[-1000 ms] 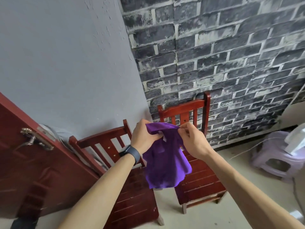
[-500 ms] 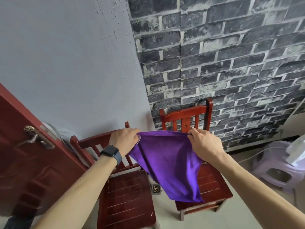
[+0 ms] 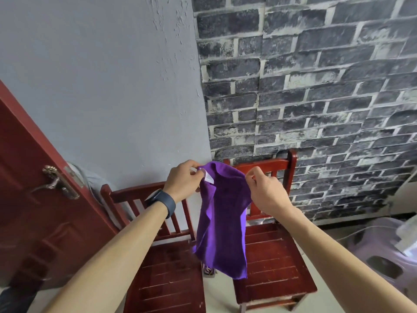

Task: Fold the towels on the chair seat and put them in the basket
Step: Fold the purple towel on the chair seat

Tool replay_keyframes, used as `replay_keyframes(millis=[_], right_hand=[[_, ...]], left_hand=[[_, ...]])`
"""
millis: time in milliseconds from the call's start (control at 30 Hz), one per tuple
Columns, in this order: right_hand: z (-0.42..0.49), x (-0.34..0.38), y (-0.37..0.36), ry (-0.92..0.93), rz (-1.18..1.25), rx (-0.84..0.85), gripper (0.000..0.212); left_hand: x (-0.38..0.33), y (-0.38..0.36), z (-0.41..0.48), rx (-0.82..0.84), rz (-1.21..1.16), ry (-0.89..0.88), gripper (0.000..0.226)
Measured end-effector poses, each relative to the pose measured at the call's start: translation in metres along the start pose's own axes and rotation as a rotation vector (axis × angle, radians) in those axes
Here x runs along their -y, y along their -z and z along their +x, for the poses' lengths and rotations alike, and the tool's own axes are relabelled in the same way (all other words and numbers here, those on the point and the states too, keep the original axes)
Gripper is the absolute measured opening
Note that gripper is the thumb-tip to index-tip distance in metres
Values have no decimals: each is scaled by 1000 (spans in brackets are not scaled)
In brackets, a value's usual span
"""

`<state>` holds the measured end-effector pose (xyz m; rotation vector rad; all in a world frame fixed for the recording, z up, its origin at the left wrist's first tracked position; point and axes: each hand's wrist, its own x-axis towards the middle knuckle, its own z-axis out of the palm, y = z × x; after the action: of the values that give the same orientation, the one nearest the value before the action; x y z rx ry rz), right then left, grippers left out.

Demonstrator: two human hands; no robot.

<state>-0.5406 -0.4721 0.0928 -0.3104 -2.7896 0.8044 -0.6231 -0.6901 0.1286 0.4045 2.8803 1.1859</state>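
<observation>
In the head view, the left hand (image 3: 184, 180) pinched the upper left corner of the purple towel (image 3: 222, 222) between thumb and fingertips, just beside a small white label (image 3: 208, 178) sewn on that corner. The right hand (image 3: 265, 190) had its fingers curled and gripped the upper right edge of the same towel. Both hands were near each other, so the top edge rose in a loose arch between them and the cloth was not stretched flat.

The towel was in the air, in front of the chair backs. It hung down in long folds over the gap between the left chair (image 3: 171, 274) and the right chair (image 3: 275, 267), and its lower edge covered the left part of the right chair's seat in this view. I could not tell if it touched the seat.

A dark watch (image 3: 161, 201) was on the left wrist. A red-brown door (image 3: 27, 199) with a metal handle (image 3: 54, 181) stood at the left, a brick-pattern wall (image 3: 316, 86) was behind the chairs, and a pale lilac plastic stool (image 3: 383, 256) was at the right.
</observation>
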Motion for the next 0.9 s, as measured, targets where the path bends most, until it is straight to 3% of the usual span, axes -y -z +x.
replay_keyframes(millis=[67, 200, 333, 400, 500, 567, 600, 667, 733, 833, 900], right_hand=[[0, 2, 4, 5, -150, -4, 8], [4, -14, 11, -41, -208, -69, 16], [6, -11, 17, -28, -238, -68, 11], [9, 1, 18, -59, -74, 10, 8], [14, 24, 14, -133, 429, 88, 11], [12, 39, 11, -148, 721, 174, 12], [11, 45, 9, -129, 766, 206, 20], [7, 53, 8, -40, 610, 219, 42], [8, 57, 11, 28, 424, 149, 35], [12, 59, 22, -37, 650, 106, 13], [14, 66, 34, -117, 896, 132, 12]], left_hand=[[-1, 3, 2, -20, 130, -46, 21], [12, 18, 6, -122, 421, -36, 23], [23, 24, 5, -129, 506, -68, 21], [17, 21, 4, -110, 370, -5, 19], [-4, 14, 2, -4, -79, 98, 14], [-17, 7, 2, 30, -206, 109, 10], [-21, 3, 2, 37, -247, 122, 7], [-28, -2, 2, 36, -325, 156, 13], [-32, 2, 1, 40, -424, 155, 15], [-25, 6, -11, 28, -660, 122, 11], [-5, -7, -27, -20, -751, 142, 25]])
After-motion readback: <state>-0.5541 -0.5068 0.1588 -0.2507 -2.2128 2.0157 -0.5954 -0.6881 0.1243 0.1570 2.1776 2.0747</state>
